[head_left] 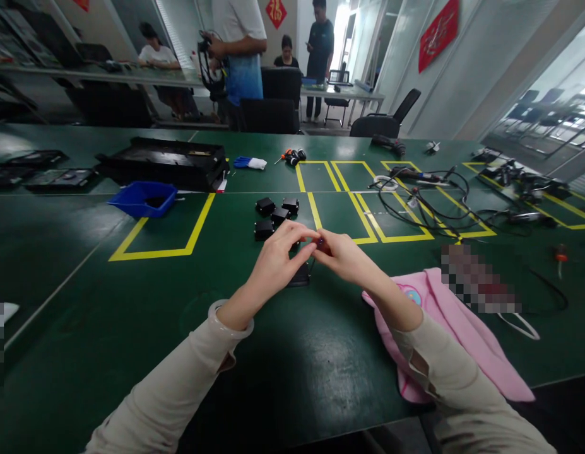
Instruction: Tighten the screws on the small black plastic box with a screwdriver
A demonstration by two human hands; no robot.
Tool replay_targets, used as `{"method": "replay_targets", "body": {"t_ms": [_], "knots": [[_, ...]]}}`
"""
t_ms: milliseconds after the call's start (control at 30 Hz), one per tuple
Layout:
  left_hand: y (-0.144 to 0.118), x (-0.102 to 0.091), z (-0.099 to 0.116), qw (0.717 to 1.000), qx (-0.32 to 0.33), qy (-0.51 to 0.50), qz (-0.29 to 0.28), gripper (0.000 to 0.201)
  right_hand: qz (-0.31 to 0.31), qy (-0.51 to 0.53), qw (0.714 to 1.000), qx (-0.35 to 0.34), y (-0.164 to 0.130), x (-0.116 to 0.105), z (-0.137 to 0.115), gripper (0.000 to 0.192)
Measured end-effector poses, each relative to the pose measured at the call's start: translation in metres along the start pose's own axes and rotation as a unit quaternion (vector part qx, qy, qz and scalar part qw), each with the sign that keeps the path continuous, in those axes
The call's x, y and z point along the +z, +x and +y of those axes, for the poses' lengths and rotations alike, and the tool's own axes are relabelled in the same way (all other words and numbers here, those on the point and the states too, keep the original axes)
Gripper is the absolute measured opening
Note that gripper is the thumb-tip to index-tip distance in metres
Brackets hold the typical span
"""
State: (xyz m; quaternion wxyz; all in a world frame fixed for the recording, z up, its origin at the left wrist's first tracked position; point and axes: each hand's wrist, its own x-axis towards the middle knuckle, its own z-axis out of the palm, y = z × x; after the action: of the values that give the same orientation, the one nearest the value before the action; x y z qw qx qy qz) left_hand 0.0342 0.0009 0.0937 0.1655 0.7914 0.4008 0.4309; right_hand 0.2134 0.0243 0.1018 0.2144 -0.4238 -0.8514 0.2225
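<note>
From here I see a small dark piece (pixel 321 241), its shape mostly hidden, pinched in the right hand (pixel 345 257). The left hand (pixel 280 257) curls fingertips up to it; whether they grip too, I can't tell. Squarish, hard black blocks (pixel 264 229) cluster just beyond the left hand. Soft pink cloth (pixel 443 334) lies under the right forearm; a blue bin (pixel 145 199) and looping cables (pixel 431 217) sit farther off. Yellow tape (pixel 190 243) marks the smooth green table (pixel 131 309); people stand and sit behind.

Red diamond sign (pixel 276 12) in bkgd: "福"; rt. red sign (pixel 438 34) illeg.
</note>
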Motion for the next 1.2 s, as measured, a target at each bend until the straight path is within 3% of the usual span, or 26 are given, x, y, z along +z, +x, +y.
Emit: {"method": "replay_targets", "body": {"t_ms": [100, 200, 267, 367, 600, 733, 1200], "knots": [[-0.011, -0.002, -0.010, 0.999, -0.037, 0.009, -0.021, 0.025, 0.000, -0.019, 1.000, 0.006, -0.003, -0.004, 0.000, 0.014], [-0.028, -0.001, -0.028, 0.994, -0.057, 0.037, -0.091, 0.026, -0.002, -0.102, 0.995, 0.019, -0.005, -0.007, -0.004, 0.013], [-0.039, 0.001, -0.040, 0.984, -0.070, 0.053, -0.153, 0.035, -0.003, -0.161, 0.986, 0.029, -0.006, -0.007, -0.009, 0.018], [-0.049, 0.007, -0.053, 0.975, -0.092, 0.073, -0.188, 0.046, 0.001, -0.243, 0.969, 0.048, -0.006, -0.006, -0.016, 0.033], [-0.053, 0.015, -0.062, 0.973, -0.105, 0.085, -0.189, 0.036, -0.009, -0.251, 0.968, 0.027, -0.008, -0.002, -0.025, 0.025], [-0.054, 0.016, -0.063, 0.974, -0.103, 0.085, -0.185, 0.035, -0.021, -0.263, 0.964, 0.025, -0.007, -0.003, -0.023, 0.032], [-0.056, 0.019, -0.066, 0.974, -0.107, 0.083, -0.184, 0.036, -0.024, -0.242, 0.970, 0.014, -0.008, -0.003, -0.018, 0.029]]}}
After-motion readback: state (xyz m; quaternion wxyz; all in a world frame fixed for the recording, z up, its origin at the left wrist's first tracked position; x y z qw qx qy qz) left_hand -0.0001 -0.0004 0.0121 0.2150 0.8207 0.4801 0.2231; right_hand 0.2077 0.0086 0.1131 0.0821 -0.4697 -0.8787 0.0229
